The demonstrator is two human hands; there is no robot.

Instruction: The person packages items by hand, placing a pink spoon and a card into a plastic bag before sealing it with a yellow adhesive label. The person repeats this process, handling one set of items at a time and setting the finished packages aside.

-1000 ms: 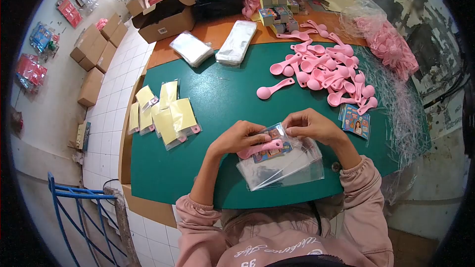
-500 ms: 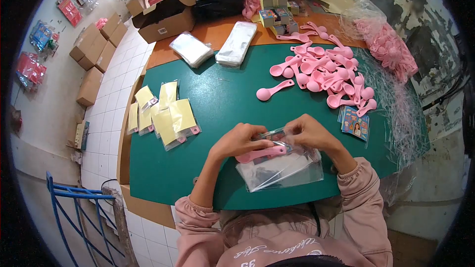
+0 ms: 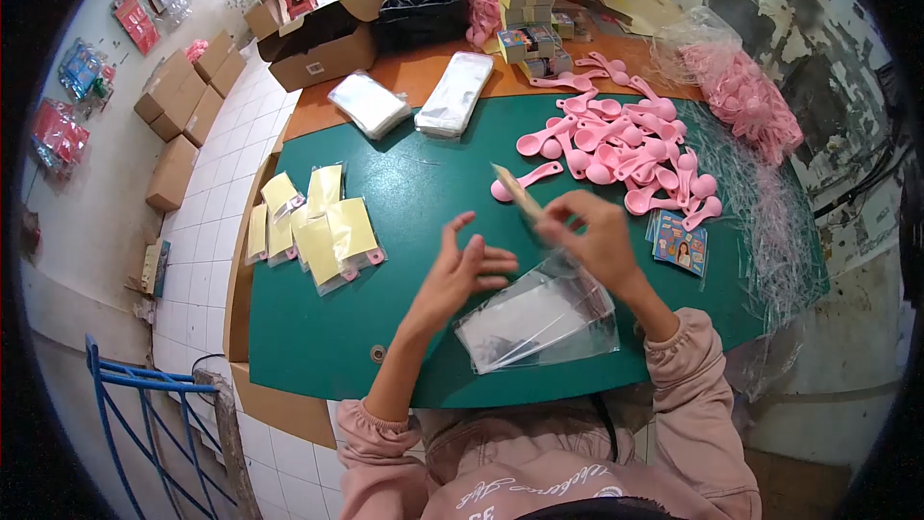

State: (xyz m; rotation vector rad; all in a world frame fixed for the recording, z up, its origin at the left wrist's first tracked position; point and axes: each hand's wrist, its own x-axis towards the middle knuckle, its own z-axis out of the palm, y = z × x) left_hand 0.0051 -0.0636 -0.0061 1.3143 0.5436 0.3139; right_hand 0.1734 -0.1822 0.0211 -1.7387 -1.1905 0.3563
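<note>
Pinched in my right hand is a thin packet, tilted almost edge-on, its pale yellow side showing. Whether a spoon sits inside it I cannot see. My left hand is beside it with fingers spread, holding nothing. Below both hands lie several clear plastic bags, loosely overlapped on the green table mat. A single pink measuring spoon rests just behind the packet. To the left are several filled packets with yellow cards and pink spoon ends showing.
Many pink spoons are heaped at the right, beside printed cards. Two stacks of clear bags lie at the back, near bundled cards. Crumpled plastic wrap lines the right edge; a cardboard box stands back left.
The packet, with a pink spoon visible at its front before, has been lifted off the bags and turned in my right hand. My left hand has let go and opened.
</note>
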